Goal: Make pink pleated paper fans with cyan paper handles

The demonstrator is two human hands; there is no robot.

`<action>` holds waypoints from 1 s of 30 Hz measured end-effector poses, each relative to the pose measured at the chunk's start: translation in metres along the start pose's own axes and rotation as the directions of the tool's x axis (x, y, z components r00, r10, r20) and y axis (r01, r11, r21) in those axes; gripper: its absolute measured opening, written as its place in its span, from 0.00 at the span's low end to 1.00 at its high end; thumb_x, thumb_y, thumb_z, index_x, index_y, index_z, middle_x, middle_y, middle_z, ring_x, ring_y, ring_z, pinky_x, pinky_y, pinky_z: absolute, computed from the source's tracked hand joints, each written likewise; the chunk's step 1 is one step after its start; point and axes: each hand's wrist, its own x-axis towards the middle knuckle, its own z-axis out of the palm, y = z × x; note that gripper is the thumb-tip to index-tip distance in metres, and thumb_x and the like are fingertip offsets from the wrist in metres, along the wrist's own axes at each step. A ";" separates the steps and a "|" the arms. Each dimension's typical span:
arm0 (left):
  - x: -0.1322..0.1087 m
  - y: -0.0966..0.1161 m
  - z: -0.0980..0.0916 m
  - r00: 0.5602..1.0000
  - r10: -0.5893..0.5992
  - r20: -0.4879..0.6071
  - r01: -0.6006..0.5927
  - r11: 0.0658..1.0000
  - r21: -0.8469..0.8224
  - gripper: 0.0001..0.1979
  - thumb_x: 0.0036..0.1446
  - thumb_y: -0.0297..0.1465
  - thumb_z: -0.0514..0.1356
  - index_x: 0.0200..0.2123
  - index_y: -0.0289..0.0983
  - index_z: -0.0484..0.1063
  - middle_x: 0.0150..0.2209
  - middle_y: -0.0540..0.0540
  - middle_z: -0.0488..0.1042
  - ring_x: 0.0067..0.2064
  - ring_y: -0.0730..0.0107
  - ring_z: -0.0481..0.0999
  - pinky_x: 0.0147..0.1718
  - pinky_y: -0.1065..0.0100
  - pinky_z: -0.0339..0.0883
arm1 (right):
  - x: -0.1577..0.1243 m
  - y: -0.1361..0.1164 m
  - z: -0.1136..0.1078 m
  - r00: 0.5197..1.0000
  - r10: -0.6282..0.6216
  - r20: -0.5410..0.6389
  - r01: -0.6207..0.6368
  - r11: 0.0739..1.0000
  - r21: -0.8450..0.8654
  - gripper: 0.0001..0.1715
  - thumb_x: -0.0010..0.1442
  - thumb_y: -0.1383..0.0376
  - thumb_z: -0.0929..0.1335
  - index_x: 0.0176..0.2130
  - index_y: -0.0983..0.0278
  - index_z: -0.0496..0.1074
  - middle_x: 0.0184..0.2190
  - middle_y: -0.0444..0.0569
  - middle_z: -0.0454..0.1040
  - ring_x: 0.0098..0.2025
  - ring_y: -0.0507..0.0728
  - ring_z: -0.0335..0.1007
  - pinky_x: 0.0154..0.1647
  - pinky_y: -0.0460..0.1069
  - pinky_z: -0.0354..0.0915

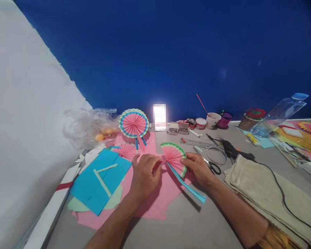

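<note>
A pleated pink paper fan (174, 155) with a green and white rim lies half open over a pink sheet (160, 197). My left hand (144, 174) is closed in a pinch at the fan's pivot, near a small red piece. My right hand (198, 167) grips the fan's right edge, fingers pressed on the folds. Blue paper strips (189, 186) trail from the pivot toward me. A finished round pink fan (133, 123) with a blue rim stands farther back, and a smaller pink fan (126, 150) lies below it.
Blue paper (101, 178) with pale strips lies left. Scissors (209, 164), a metal ruler (197, 142), a wire ring (217, 155), a black glue gun (232, 150) with cord, folded cloth (264, 186), staple boxes (178, 129), cups (213, 120) and a plastic bottle (280, 114) sit right.
</note>
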 end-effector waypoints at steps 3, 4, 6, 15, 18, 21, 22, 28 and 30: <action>0.000 -0.001 0.001 1.000 -0.002 0.007 0.002 1.000 0.003 0.10 0.60 0.21 0.60 0.40 0.42 0.73 0.40 0.48 0.80 0.44 0.62 0.78 0.60 0.46 0.51 | 0.000 0.001 -0.001 1.000 -0.011 0.012 0.011 1.000 -0.012 0.19 0.53 0.53 0.74 0.25 0.64 0.71 0.19 0.39 0.61 0.21 0.48 0.49 0.22 0.46 0.46; 0.000 -0.001 0.001 1.000 -0.002 0.003 0.002 1.000 0.002 0.09 0.60 0.22 0.60 0.40 0.42 0.73 0.40 0.48 0.80 0.43 0.62 0.78 0.59 0.46 0.52 | 0.000 0.001 -0.001 1.000 -0.020 0.016 0.021 0.999 -0.028 0.19 0.54 0.52 0.74 0.25 0.64 0.72 0.19 0.39 0.61 0.22 0.48 0.50 0.23 0.47 0.46; 0.000 -0.001 0.001 1.000 -0.003 -0.002 0.003 1.000 -0.006 0.07 0.61 0.24 0.60 0.40 0.41 0.73 0.39 0.48 0.81 0.43 0.62 0.78 0.58 0.48 0.54 | 0.000 0.000 -0.001 0.999 -0.050 0.020 0.051 0.996 -0.069 0.19 0.54 0.52 0.74 0.25 0.64 0.72 0.19 0.39 0.61 0.22 0.49 0.50 0.23 0.47 0.47; 0.001 0.003 -0.002 0.999 0.014 0.038 -0.014 1.000 -0.007 0.06 0.58 0.29 0.65 0.40 0.41 0.75 0.39 0.47 0.80 0.45 0.59 0.76 0.54 0.50 0.56 | -0.003 -0.004 -0.002 0.996 -0.080 0.037 0.083 0.990 -0.114 0.18 0.54 0.51 0.74 0.27 0.63 0.74 0.20 0.40 0.62 0.23 0.50 0.52 0.24 0.47 0.49; 0.002 0.003 -0.002 0.999 0.005 0.040 -0.003 0.999 -0.046 0.04 0.59 0.28 0.63 0.39 0.41 0.76 0.36 0.47 0.78 0.42 0.60 0.75 0.51 0.51 0.58 | -0.003 -0.002 -0.002 0.996 -0.072 0.054 0.077 0.993 -0.091 0.19 0.54 0.52 0.74 0.26 0.64 0.74 0.20 0.40 0.62 0.23 0.50 0.51 0.24 0.47 0.49; 0.002 0.003 -0.002 0.999 -0.003 0.040 0.007 0.995 -0.097 0.04 0.60 0.27 0.62 0.38 0.41 0.77 0.34 0.48 0.76 0.40 0.62 0.74 0.48 0.53 0.61 | -0.003 0.000 -0.002 0.996 -0.054 0.077 0.058 0.997 -0.049 0.18 0.54 0.52 0.75 0.26 0.64 0.74 0.20 0.40 0.62 0.23 0.49 0.51 0.24 0.47 0.48; 0.002 0.003 -0.002 0.999 -0.005 0.045 0.011 0.993 -0.121 0.05 0.61 0.27 0.62 0.37 0.41 0.78 0.34 0.48 0.75 0.40 0.62 0.74 0.47 0.54 0.62 | -0.003 0.000 -0.002 0.995 -0.047 0.083 0.050 0.998 -0.028 0.18 0.54 0.53 0.75 0.27 0.64 0.74 0.20 0.40 0.63 0.23 0.49 0.52 0.23 0.46 0.48; 0.002 0.006 -0.005 0.994 -0.063 0.094 0.087 0.959 -0.270 0.06 0.61 0.28 0.62 0.38 0.43 0.79 0.37 0.47 0.74 0.43 0.62 0.74 0.47 0.56 0.67 | -0.002 0.002 -0.004 0.994 0.000 0.112 -0.004 0.999 0.036 0.19 0.53 0.51 0.76 0.28 0.64 0.75 0.19 0.40 0.64 0.20 0.48 0.50 0.21 0.46 0.47; 0.001 0.007 -0.006 0.990 -0.088 0.108 0.117 0.946 -0.303 0.06 0.60 0.28 0.62 0.38 0.43 0.79 0.39 0.46 0.73 0.45 0.61 0.75 0.48 0.56 0.68 | -0.002 0.003 -0.004 0.994 -0.004 0.111 0.000 0.999 0.041 0.19 0.52 0.51 0.76 0.28 0.65 0.76 0.19 0.40 0.64 0.20 0.48 0.50 0.21 0.46 0.47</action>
